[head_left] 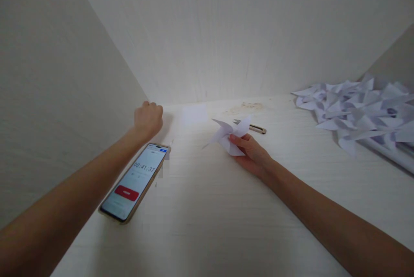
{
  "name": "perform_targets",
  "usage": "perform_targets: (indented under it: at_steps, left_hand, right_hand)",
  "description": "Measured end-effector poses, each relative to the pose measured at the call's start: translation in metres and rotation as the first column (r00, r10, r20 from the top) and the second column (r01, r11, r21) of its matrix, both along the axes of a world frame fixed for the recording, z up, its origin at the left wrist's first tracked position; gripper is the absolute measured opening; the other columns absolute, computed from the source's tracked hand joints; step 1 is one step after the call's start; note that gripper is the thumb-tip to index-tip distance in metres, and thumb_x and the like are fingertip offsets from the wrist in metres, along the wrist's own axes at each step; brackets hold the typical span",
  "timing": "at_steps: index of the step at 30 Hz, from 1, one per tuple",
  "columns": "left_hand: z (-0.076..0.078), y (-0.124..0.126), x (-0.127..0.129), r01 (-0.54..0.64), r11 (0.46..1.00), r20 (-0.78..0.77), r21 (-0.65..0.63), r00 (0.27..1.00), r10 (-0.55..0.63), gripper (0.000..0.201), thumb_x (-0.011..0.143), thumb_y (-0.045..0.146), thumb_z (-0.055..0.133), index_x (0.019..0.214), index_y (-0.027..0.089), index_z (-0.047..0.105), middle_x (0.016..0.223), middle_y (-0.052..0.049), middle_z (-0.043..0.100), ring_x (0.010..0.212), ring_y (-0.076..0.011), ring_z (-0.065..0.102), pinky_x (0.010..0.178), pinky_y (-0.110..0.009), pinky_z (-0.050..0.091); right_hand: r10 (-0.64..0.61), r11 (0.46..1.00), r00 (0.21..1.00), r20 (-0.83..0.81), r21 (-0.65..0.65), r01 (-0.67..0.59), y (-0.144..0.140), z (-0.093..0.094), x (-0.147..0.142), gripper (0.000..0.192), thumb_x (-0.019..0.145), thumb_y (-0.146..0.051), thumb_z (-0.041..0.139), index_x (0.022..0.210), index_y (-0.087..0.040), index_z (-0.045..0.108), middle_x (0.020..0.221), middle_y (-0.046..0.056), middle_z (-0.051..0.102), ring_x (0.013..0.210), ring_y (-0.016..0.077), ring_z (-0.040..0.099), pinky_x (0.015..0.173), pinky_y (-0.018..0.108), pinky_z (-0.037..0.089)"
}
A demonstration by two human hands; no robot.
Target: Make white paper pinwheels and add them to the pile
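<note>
My right hand (pixel 250 153) holds a folded white paper pinwheel (pixel 230 135) just above the white table (pixel 210 208), near the middle. My left hand (pixel 148 119) is closed in a fist at the far left corner, against the wall, just beyond a phone (pixel 136 181); whether it holds anything is hidden. The phone lies face up with a timer and a red button on its screen. A flat white paper square (pixel 195 113) lies on the table between my hands, towards the back.
A small metal-tipped tool (pixel 255 128) lies behind the pinwheel. A heap of several finished paper pinwheels (pixel 359 111) fills the right back of the table. Walls close the table on the left and at the back.
</note>
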State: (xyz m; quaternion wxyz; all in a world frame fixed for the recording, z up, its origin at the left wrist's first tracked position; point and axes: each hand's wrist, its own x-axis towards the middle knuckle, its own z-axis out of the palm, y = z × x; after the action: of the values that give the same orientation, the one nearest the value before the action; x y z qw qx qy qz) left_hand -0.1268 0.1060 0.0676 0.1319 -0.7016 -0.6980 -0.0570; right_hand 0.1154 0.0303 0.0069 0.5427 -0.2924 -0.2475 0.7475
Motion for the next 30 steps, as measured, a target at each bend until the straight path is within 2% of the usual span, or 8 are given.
perform_targets:
  at_steps: [3,11,19,21,23,25,28,30]
  left_hand:
    - [-0.010,0.006,-0.027,-0.079,0.991,-0.165,-0.107,0.984,0.061,0.025,0.074,0.013,0.038,0.086,0.005,0.058,0.101,-0.025,0.055,0.100,-0.0353,0.046,0.076,-0.045,0.038]
    - [-0.021,0.003,-0.046,-0.116,0.981,-0.103,-0.158,0.990,0.100,0.016,0.074,0.013,0.038,0.074,0.006,0.053,0.090,-0.021,0.057,0.095,-0.0338,0.050,0.073,-0.041,0.041]
    - [0.024,-0.001,-0.020,-0.048,0.992,0.217,-0.113,0.974,0.072,0.011,0.069,0.022,0.049,0.063,0.016,0.043,0.071,-0.008,0.055,0.085,-0.0256,0.054,0.076,-0.036,0.041]
    - [0.029,-0.021,0.010,0.054,0.986,0.622,-0.155,0.781,0.055,0.013,0.061,0.018,0.057,0.063,0.016,0.044,0.065,-0.004,0.056,0.074,-0.0191,0.055,0.073,-0.033,0.042]
    - [0.023,-0.050,0.045,0.237,0.948,0.942,-0.211,0.309,0.132,0.014,0.061,0.013,0.056,0.071,0.017,0.046,0.068,-0.003,0.060,0.064,-0.0124,0.056,0.067,-0.027,0.044]
    - [0.006,-0.079,0.078,0.456,0.864,0.968,-0.216,-0.016,0.250,0.027,0.054,0.007,0.056,0.079,0.016,0.051,0.067,-0.002,0.062,0.055,-0.0089,0.055,0.058,-0.022,0.044]
    - [-0.024,-0.109,0.110,0.610,0.769,0.880,-0.191,-0.241,0.409,0.043,0.051,0.006,0.058,0.093,0.015,0.052,0.074,-0.003,0.064,0.051,-0.0078,0.056,0.045,-0.017,0.039]
    - [-0.040,-0.115,0.119,0.632,0.757,0.868,-0.167,-0.270,0.416,0.049,0.055,0.012,0.062,0.102,0.017,0.050,0.079,-0.004,0.065,0.047,-0.0072,0.055,0.038,-0.016,0.035]
  right_hand:
    - [0.006,1.000,1.000,-0.006,-0.001,-0.006,0.000,0.000,0.000,0.021,0.043,-0.016,0.077,0.061,-0.018,0.068,0.059,-0.002,0.066,0.058,0.0090,0.058,0.068,0.021,0.045]
    - [0.050,0.999,0.999,0.014,0.019,-0.051,0.001,0.000,0.000,0.019,0.044,-0.016,0.077,0.059,-0.019,0.067,0.058,-0.002,0.065,0.055,0.0087,0.056,0.065,0.023,0.045]
    - [0.129,0.990,0.991,-0.018,0.056,-0.128,-0.002,0.000,0.005,0.024,0.042,-0.018,0.078,0.062,-0.019,0.066,0.060,-0.004,0.065,0.056,0.0076,0.055,0.065,0.022,0.044]
    - [0.161,0.985,0.987,-0.023,0.070,-0.159,-0.004,0.002,0.009,0.028,0.039,-0.019,0.080,0.063,-0.019,0.066,0.061,-0.005,0.065,0.058,0.0078,0.056,0.065,0.022,0.044]
    - [0.193,0.977,0.981,-0.030,0.093,-0.190,-0.006,0.003,0.014,0.031,0.036,-0.018,0.081,0.061,-0.019,0.064,0.062,-0.005,0.065,0.058,0.0083,0.056,0.063,0.022,0.044]
    - [0.203,0.973,0.978,-0.040,0.120,-0.197,-0.009,0.005,0.020,0.031,0.034,-0.019,0.081,0.058,-0.020,0.063,0.061,-0.005,0.064,0.058,0.0088,0.056,0.062,0.022,0.045]
    - [0.184,0.975,0.983,-0.015,0.132,-0.181,-0.011,0.004,0.029,0.031,0.035,-0.024,0.081,0.059,-0.020,0.062,0.061,-0.005,0.063,0.058,0.0104,0.056,0.060,0.024,0.045]
    - [0.171,0.976,0.985,0.026,0.131,-0.173,-0.010,0.002,0.032,0.031,0.038,-0.027,0.081,0.063,-0.020,0.063,0.063,-0.004,0.064,0.058,0.0115,0.055,0.059,0.026,0.045]
